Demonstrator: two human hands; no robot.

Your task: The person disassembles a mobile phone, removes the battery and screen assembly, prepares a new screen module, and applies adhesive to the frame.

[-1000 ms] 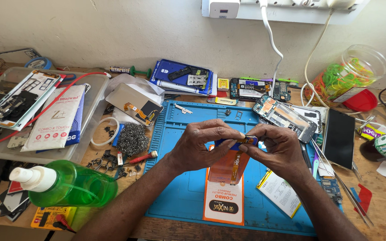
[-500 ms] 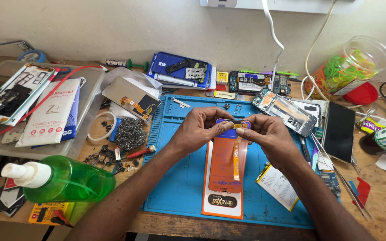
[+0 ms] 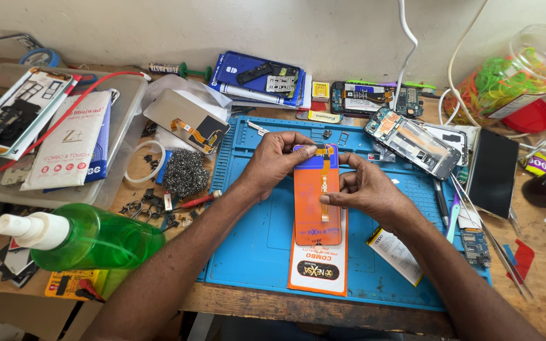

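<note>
Fingers of the left hand (image 3: 279,163) pinch the top edge of the orange-backed rectangular phone screen panel (image 3: 317,202) at frame centre, steadying it on the blue silicone mat (image 3: 254,240), while right hand (image 3: 364,189) fingertips press its flex ribbon flat.

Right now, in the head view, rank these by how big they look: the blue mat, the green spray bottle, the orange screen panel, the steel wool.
1. Blue mat, by far.
2. Green spray bottle, though it sits nearer the camera.
3. Orange screen panel, close to the bottle, so unsure.
4. Steel wool.
</note>
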